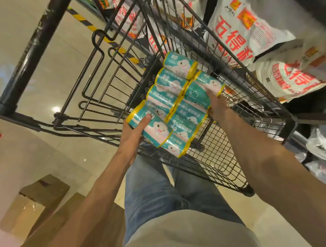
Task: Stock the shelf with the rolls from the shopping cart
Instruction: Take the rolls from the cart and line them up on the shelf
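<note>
Head view looks down on a black wire shopping cart [222,110], and everything here is placed against it. Left of the cart, on the pale floor, sit brown cardboard boxes [37,199]. At the cart's near edge the left hand [134,131] grips the left end of a stack of teal rolls [176,102] with yellow ends, thumb pressed on the nearest roll's wrapper. The rolls lie side by side in two rows, held just above the cart's basket. At the stack's right side the right hand [216,105] clasps a roll, fingers curled around it. Right of the cart, white bags [247,29] with red print lie stacked on shelving.
</note>
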